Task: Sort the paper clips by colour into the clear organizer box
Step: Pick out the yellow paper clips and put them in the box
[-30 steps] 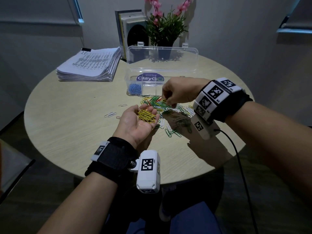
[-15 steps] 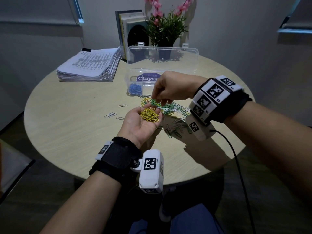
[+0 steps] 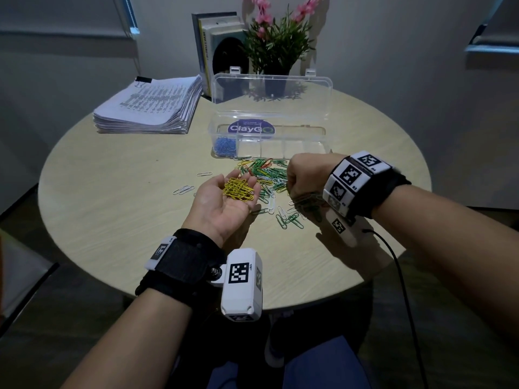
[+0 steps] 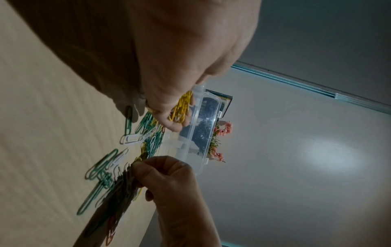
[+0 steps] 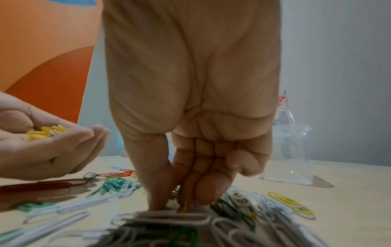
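Observation:
My left hand (image 3: 222, 206) is held palm up over the table, with a heap of yellow paper clips (image 3: 238, 189) lying on its fingers. A mixed pile of green, yellow, white and red clips (image 3: 264, 172) lies in front of the clear organizer box (image 3: 309, 134). The box's lid (image 3: 272, 94) stands up, and blue clips (image 3: 224, 146) fill the leftmost compartment. My right hand (image 3: 292, 189) points down into the right side of the pile. In the right wrist view the right hand's (image 5: 180, 200) thumb and fingers pinch a yellow clip (image 5: 185, 205).
A thick stack of printed papers (image 3: 148, 108) lies at the back left. Books (image 3: 213, 43) and a potted plant (image 3: 278, 43) stand behind the box. A few white clips (image 3: 184, 190) lie left of my left hand. A black cable (image 3: 398, 265) hangs off the table's front right edge.
My right hand went from the pile to above my left palm, then moved back right and down into the pile. My left hand stayed palm up with the yellow clips.

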`<control>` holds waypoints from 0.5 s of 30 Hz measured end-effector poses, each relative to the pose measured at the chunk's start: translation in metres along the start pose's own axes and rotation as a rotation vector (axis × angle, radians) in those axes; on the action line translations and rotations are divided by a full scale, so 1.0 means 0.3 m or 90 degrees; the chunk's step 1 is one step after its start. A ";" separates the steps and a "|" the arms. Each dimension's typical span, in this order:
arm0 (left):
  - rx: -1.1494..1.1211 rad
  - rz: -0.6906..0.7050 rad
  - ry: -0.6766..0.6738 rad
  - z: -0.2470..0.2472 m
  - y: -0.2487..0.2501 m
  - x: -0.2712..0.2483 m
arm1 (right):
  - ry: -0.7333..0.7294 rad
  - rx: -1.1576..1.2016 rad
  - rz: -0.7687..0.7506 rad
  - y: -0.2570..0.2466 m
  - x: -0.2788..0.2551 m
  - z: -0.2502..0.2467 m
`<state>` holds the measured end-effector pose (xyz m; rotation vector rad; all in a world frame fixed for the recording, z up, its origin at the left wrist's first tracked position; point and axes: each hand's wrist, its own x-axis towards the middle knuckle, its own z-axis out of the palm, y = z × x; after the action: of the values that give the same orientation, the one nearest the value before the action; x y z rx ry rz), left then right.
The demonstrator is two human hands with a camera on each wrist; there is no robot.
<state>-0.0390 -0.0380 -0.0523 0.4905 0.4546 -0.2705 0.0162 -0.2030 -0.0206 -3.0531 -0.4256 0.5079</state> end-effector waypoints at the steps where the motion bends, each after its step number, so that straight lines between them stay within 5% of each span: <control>1: -0.001 0.000 0.000 0.001 -0.001 -0.002 | 0.001 -0.002 0.001 0.002 0.001 0.000; 9: -0.002 -0.002 -0.001 0.000 -0.005 -0.004 | 0.059 0.056 -0.038 0.001 -0.007 -0.002; 15: -0.014 0.001 -0.006 0.003 0.006 -0.005 | 0.016 0.036 -0.059 -0.005 -0.014 -0.014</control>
<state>-0.0394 -0.0367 -0.0501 0.4675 0.4483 -0.2660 0.0133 -0.2026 -0.0152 -2.9653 -0.5388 0.4681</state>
